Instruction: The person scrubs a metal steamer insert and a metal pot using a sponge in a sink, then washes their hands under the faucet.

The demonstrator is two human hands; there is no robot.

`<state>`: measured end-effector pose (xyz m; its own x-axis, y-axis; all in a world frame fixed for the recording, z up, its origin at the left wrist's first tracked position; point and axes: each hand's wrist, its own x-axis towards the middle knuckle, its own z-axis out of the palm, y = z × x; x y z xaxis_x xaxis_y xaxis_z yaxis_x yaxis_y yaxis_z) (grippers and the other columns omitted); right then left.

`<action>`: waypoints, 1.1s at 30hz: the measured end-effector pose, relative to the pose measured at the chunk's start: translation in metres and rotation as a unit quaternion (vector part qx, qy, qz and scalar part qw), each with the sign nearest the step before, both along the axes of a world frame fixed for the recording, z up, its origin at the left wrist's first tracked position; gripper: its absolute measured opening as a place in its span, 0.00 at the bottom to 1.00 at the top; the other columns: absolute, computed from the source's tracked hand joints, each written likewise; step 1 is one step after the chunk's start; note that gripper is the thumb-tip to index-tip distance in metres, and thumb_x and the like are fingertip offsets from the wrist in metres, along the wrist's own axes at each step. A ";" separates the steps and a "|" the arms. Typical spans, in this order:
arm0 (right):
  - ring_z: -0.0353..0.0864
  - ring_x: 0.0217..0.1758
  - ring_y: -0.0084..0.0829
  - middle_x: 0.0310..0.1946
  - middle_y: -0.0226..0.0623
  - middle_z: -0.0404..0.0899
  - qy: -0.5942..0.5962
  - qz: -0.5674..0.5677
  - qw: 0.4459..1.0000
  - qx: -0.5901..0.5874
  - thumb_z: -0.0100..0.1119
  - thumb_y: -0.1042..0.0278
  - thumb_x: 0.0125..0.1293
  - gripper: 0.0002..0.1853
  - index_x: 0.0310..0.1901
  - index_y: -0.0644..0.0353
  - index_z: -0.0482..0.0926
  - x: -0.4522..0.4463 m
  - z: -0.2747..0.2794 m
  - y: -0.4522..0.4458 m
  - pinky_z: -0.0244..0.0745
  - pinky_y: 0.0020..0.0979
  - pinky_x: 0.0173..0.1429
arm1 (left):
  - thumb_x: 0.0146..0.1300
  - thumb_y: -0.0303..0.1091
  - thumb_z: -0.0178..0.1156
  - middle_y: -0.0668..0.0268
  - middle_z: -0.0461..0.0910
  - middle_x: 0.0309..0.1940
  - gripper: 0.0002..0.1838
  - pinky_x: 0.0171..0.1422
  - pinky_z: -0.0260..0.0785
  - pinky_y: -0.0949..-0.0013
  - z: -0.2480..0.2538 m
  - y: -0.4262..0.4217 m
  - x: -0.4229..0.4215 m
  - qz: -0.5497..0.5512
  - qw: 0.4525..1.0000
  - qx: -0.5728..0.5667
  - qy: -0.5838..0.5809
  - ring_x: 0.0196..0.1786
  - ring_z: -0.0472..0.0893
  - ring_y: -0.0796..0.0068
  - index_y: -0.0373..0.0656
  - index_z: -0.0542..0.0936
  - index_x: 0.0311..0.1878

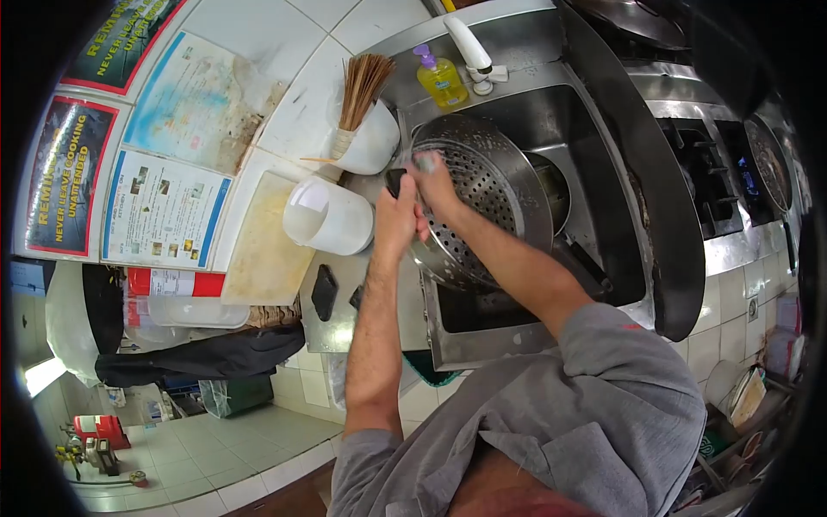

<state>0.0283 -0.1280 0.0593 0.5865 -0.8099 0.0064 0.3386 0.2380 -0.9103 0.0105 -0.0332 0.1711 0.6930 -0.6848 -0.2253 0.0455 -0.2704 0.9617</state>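
My left hand [398,220] is closed around a small dark thing with a black end [395,181] above its thumb; its kind does not show. Close beside it, my right hand [438,183] is bent and smeared by motion, with a greyish patch [425,162] at its fingers that I cannot make out. Both hands are over the left rim of a large metal steamer pot [525,198] with a perforated bottom, tilted in the sink [616,215]. Partly hidden behind that pot is a pan with a black handle [590,263].
Left of the sink stand a white bucket [332,220] and another white tub [375,138] holding a stick brush [366,86]. A yellow soap bottle [442,82] and white tap [469,47] are behind. A black slab [324,293] lies on the counter; a stove [706,172] is right.
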 end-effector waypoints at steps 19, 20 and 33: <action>0.75 0.40 0.30 0.33 0.41 0.76 0.031 0.114 0.975 -0.189 0.61 0.64 0.58 0.13 0.39 0.64 0.76 -0.122 -0.028 0.044 0.68 0.32 0.48 | 0.65 0.54 0.41 0.37 0.75 0.36 0.33 0.48 0.65 0.52 -0.014 -0.031 0.035 0.137 0.897 0.167 -0.385 0.42 0.75 0.40 0.23 0.73 0.39; 0.75 0.40 0.31 0.34 0.41 0.76 0.025 0.152 0.960 -0.234 0.61 0.64 0.58 0.13 0.39 0.64 0.75 -0.131 -0.035 0.045 0.68 0.32 0.48 | 0.66 0.54 0.40 0.35 0.75 0.38 0.34 0.51 0.63 0.51 -0.015 -0.030 0.030 0.131 0.891 0.172 -0.399 0.46 0.73 0.37 0.22 0.73 0.40; 0.75 0.45 0.40 0.37 0.48 0.75 0.015 0.038 0.991 -0.131 0.58 0.70 0.57 0.14 0.43 0.61 0.67 -0.052 -0.002 0.026 0.68 0.35 0.47 | 0.65 0.53 0.42 0.38 0.75 0.35 0.30 0.46 0.65 0.51 -0.008 -0.016 -0.001 0.088 0.895 0.204 -0.388 0.42 0.75 0.39 0.27 0.71 0.37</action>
